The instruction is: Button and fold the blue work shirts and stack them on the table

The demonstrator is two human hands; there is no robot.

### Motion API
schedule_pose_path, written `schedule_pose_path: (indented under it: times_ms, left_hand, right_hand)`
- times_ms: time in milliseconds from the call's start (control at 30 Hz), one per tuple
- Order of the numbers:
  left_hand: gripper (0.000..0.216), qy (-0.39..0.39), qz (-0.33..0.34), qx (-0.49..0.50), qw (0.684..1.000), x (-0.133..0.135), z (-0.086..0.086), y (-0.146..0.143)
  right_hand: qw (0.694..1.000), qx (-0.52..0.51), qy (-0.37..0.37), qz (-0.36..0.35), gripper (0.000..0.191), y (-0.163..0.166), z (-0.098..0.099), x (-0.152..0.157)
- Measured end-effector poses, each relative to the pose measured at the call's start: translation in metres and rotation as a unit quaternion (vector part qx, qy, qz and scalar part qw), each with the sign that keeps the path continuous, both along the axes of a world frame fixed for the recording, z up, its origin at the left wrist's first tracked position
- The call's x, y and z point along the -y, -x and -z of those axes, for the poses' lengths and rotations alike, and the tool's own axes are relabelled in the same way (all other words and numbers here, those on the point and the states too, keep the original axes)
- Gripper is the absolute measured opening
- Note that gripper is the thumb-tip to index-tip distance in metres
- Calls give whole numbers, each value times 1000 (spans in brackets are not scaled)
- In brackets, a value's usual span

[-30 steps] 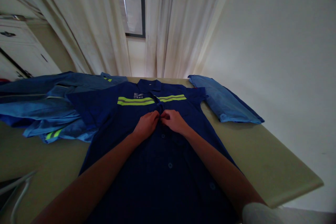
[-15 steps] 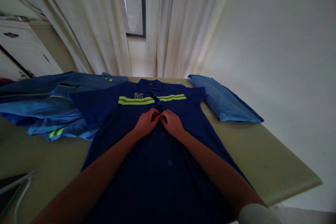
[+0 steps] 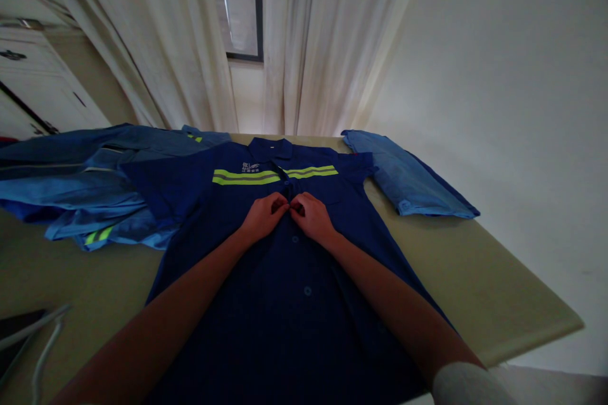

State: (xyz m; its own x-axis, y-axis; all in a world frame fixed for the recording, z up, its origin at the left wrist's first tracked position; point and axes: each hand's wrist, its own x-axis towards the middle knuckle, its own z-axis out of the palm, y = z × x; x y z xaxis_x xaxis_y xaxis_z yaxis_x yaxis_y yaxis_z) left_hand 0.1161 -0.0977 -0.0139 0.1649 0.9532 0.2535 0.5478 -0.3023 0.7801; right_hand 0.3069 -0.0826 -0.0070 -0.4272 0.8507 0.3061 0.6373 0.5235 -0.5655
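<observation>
A dark blue work shirt (image 3: pixel 285 304) with yellow-green reflective stripes lies flat, collar away from me, on a pale green table (image 3: pixel 475 291). My left hand (image 3: pixel 262 216) and my right hand (image 3: pixel 311 216) meet at the button placket just below the stripes. Both pinch the fabric edges at a button there, fingertips almost touching. Further buttons run down the placket toward me.
A heap of lighter blue garments (image 3: pixel 80 190) lies on the table's left. A folded light blue piece (image 3: pixel 408 180) rests at the far right. White curtains (image 3: pixel 304 44) hang behind. A white cabinet (image 3: pixel 33 95) stands at left, and a metal hanger (image 3: pixel 38 342) lies near the lower left.
My hands have stayed pinched together on the placket, shifting only slightly upward on the shirt. The view has tilted a little.
</observation>
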Motion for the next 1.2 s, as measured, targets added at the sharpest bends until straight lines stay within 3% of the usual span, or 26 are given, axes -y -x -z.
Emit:
schedule_pose_path:
  times_ms: [567, 733, 900, 1067, 1200]
  left_hand:
    - [19, 11, 37, 2, 999, -2, 1, 4]
    - [10, -15, 5, -44, 999, 4, 0, 1]
    - [6, -35, -23, -119, 992, 8, -1, -3]
    - [4, -27, -32, -131, 991, 9, -3, -5]
    - [6, -30, -28, -135, 990, 9, -4, -5]
  right_hand:
    - [995, -87, 48, 9, 11, -1, 7, -8]
    - [990, -108, 87, -12, 6, -5, 7, -12]
    - [994, -99, 38, -30, 9, -6, 7, -10]
    - [987, -123, 101, -27, 9, -6, 6, -12]
    - [990, -114, 80, -30, 7, -7, 6, -12]
